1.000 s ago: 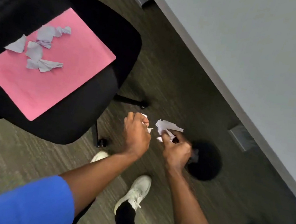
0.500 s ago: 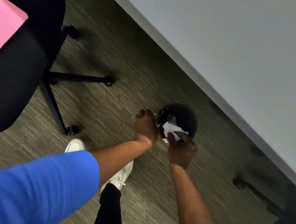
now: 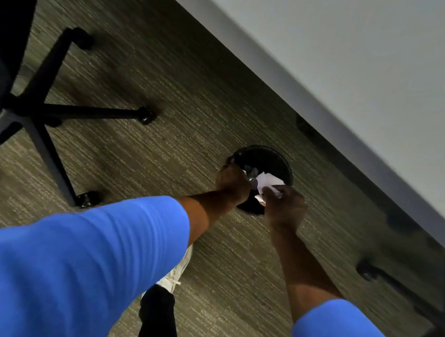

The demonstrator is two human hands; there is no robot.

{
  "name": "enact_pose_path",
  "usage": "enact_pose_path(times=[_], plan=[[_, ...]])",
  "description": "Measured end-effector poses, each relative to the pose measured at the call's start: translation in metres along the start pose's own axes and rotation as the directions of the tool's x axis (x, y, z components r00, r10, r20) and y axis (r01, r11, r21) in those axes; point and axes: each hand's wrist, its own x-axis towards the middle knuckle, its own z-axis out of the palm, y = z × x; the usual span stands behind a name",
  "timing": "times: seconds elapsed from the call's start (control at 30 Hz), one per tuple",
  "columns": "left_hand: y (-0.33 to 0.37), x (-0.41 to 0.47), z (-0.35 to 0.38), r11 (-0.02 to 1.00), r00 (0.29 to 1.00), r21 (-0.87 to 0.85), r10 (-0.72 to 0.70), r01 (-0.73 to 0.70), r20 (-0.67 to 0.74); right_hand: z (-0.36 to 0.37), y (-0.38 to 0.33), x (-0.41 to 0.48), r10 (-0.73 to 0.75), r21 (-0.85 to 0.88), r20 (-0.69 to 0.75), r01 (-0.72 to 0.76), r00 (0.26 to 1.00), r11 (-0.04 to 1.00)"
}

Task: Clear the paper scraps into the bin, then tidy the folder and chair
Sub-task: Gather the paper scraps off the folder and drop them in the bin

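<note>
A small round black bin (image 3: 267, 154) stands on the carpet beside the desk edge. Both my hands hover over its mouth. My right hand (image 3: 286, 205) pinches white paper scraps (image 3: 269, 180) above the opening. My left hand (image 3: 232, 182) is closed at the bin's left rim; a bit of paper shows at its fingertips, but what it holds is mostly hidden. Other pale scraps lie inside the bin. The black office chair (image 3: 2, 26) is at the far left; its seat top and the folder are out of view.
A grey desk top (image 3: 371, 60) runs diagonally across the upper right. The chair's star base and casters (image 3: 145, 114) spread over the carpet at left. Another chair base (image 3: 371, 272) sits at the right. My white shoe (image 3: 178, 272) is below my arms.
My view has swung away from the chair seat with the pink folder toward the bin. Both hands carried the scraps rightward and down, ending over the bin's mouth.
</note>
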Motion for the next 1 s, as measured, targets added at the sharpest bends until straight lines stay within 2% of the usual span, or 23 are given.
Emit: enact_pose_path(times=[0.07,0.17,0.2,0.23,0.27,0.53,0.67,0.8,0.87,0.93,1.0], plan=[[0.001,0.009,0.006,0.983,0.995,-0.150,-0.100,0.103,0.027,0.004,0.002,0.008,-0.029,-0.010,0.007,0.030,1.000,1.000],[-0.002,0.019,0.010,0.958,0.971,-0.249,-0.089,0.144,0.221,0.011,0.006,0.019,-0.059,0.007,0.054,0.059,0.997,0.998],[-0.003,0.019,0.010,0.920,0.946,-0.317,-0.137,0.231,0.293,0.013,0.008,0.023,-0.051,0.013,0.087,0.050,0.995,0.999],[-0.001,0.017,0.009,0.899,0.930,-0.354,-0.134,0.259,0.341,0.016,0.011,0.026,-0.036,0.034,0.115,0.032,0.993,0.999],[-0.003,0.016,0.010,0.908,0.922,-0.342,-0.104,0.241,0.373,0.019,0.014,0.027,-0.017,0.052,0.133,0.010,0.991,0.999],[-0.012,0.002,-0.010,0.811,0.832,-0.450,-0.077,0.373,0.550,0.020,0.022,0.005,-0.046,0.030,0.112,0.043,0.993,0.999],[-0.015,-0.014,-0.035,0.834,0.839,-0.456,-0.015,0.311,0.544,0.016,0.007,-0.018,-0.111,0.014,0.080,0.111,0.991,0.994],[-0.028,-0.038,-0.071,0.964,0.872,-0.260,0.086,0.049,0.482,0.016,-0.020,-0.041,-0.150,0.068,0.092,0.144,0.984,0.987],[-0.038,-0.046,-0.087,0.997,0.920,-0.040,0.082,-0.072,0.384,0.018,-0.040,-0.054,-0.195,0.077,0.108,0.188,0.975,0.979],[-0.048,-0.052,-0.106,0.986,0.969,0.138,0.056,-0.091,0.242,0.022,-0.062,-0.068,-0.248,0.085,0.109,0.239,0.963,0.967],[-0.058,-0.057,-0.131,0.994,0.988,0.106,0.026,-0.042,0.149,0.028,-0.087,-0.081,-0.302,0.086,0.133,0.293,0.944,0.952]])
